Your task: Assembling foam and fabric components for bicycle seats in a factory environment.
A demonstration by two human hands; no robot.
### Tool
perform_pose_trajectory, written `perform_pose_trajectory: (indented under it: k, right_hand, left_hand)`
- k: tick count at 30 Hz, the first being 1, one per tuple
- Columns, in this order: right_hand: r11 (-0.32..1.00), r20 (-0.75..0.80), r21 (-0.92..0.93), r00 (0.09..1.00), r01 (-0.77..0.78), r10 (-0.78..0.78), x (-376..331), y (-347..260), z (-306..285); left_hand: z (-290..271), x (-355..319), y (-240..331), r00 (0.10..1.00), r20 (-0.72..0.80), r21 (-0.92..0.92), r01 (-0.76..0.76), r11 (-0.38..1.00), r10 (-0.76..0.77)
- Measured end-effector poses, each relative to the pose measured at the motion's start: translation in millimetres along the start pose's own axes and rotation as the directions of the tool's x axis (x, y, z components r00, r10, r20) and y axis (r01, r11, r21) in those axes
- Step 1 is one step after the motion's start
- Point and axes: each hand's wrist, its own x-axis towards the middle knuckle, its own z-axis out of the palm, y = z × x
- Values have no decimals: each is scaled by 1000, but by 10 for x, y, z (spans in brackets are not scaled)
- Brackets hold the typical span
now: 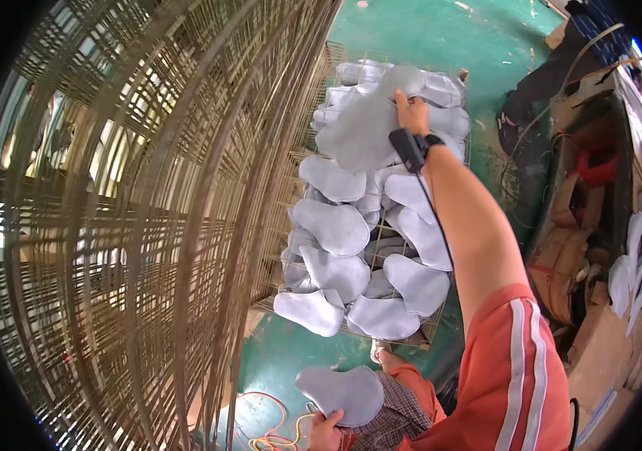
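My right hand [413, 114], arm stretched far forward, grips the edge of a motion-blurred grey pad [366, 134] shaped like a bicycle saddle. That pad is over the far part of a wire rack [425, 343], where several similar pads [331, 225] lie in overlapping rows. Close to my body, my left hand [326, 432] pinches another grey saddle-shaped pad [342, 392] by its near edge, thumb on top. Its wide end is toward the right, above a dark checked cloth. A black device is strapped to my right wrist.
A tall stack of wire racks [186, 225] fills the left side, right beside the pads. At right stand cardboard boxes [561, 274] and more light pads [625, 274]. Orange and yellow cables [272, 434] lie on the green floor [426, 30] at lower left.
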Motion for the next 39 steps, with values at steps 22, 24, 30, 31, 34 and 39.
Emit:
perform_pose_trajectory:
  k: [22,24,30,31,34,39]
  right_hand:
    - [241,826,46,173,-969,537,-3375,-744,-2890]
    - [392,772,111,328,-913,544,-3127,-617,-2854]
    - [707,604,250,677,-662,420,-1939,25,-2457]
    - [712,617,283,690,-643,378,-1641,76,-2409]
    - [833,477,331,840,-444,259,-706,128,-2253]
    - [920,202,243,944,-308,262,541,-4,-2286]
  left_hand:
    - [1259,-97,689,835,464,-319,-154,935,296]
    - [1222,-106,631,835,502,-271,-95,958,225]
    - [912,29,464,870,469,-159,-83,984,150]
    - [844,55,467,883,443,-160,-94,983,157]
    - [615,174,477,903,388,-155,-134,979,185]
    - [456,258,459,940,292,-104,-154,983,178]
